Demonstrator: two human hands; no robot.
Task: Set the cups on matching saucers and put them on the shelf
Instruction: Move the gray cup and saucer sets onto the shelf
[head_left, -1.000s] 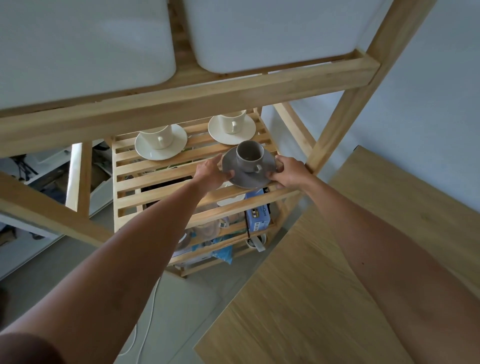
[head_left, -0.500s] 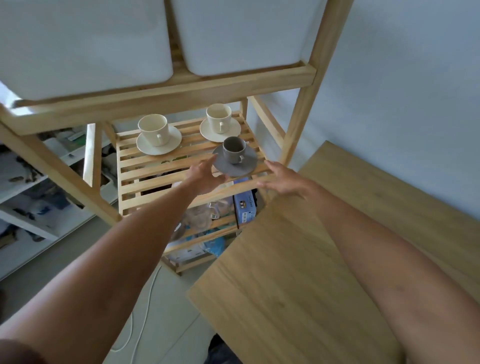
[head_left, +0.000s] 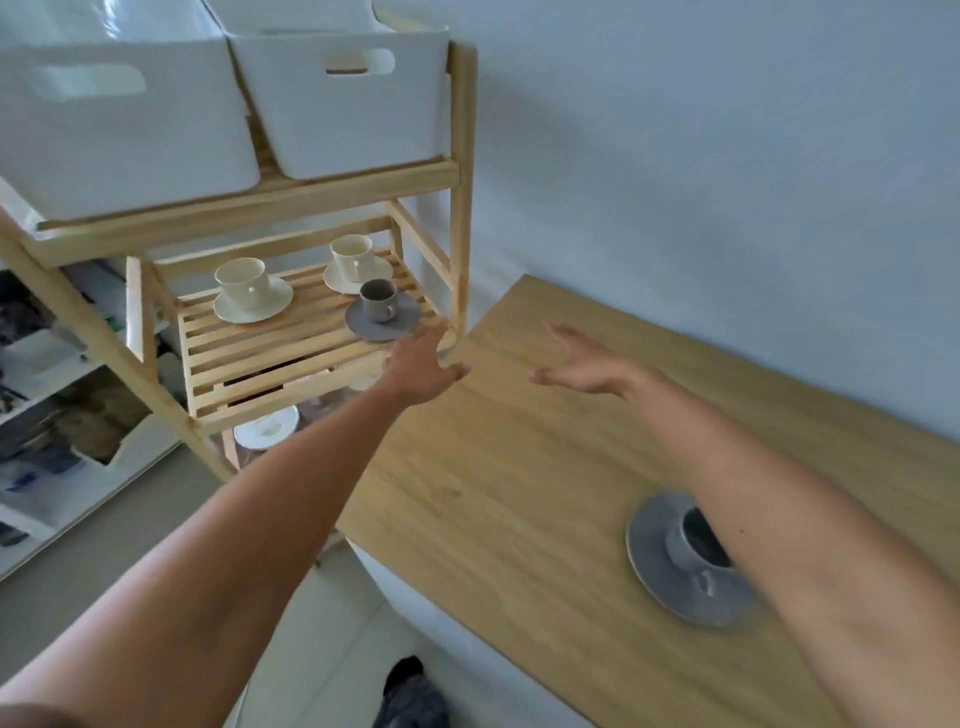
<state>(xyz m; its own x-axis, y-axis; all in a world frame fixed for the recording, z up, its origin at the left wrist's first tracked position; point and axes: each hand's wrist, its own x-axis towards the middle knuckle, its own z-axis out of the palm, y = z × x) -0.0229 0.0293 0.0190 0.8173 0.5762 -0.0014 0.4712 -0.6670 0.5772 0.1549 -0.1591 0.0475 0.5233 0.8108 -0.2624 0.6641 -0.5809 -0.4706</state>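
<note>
a dark grey ceramic cup (head_left: 378, 301) is sitting on its matching grey saucer (head_left: 383, 318) on the slatted wooden shelf (head_left: 270, 353), beside two cream cup-and-saucer sets. both hands, left (head_left: 423, 364) and right (head_left: 584, 364), are hovering spread and empty. another grey cup (head_left: 693, 551) on a grey saucer (head_left: 652, 545) is resting on the wooden desk (head_left: 519, 467).

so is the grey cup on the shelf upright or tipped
Upright: the grey cup sits mouth-up on its grey saucer on the slatted shelf.

A single head-worn wide-angle view looks forward and steeply down along both bare forearms, taking in the slatted wooden shelf (head_left: 291, 343) at upper left and the wooden table (head_left: 519, 467) close below at right, edges bowed
</note>
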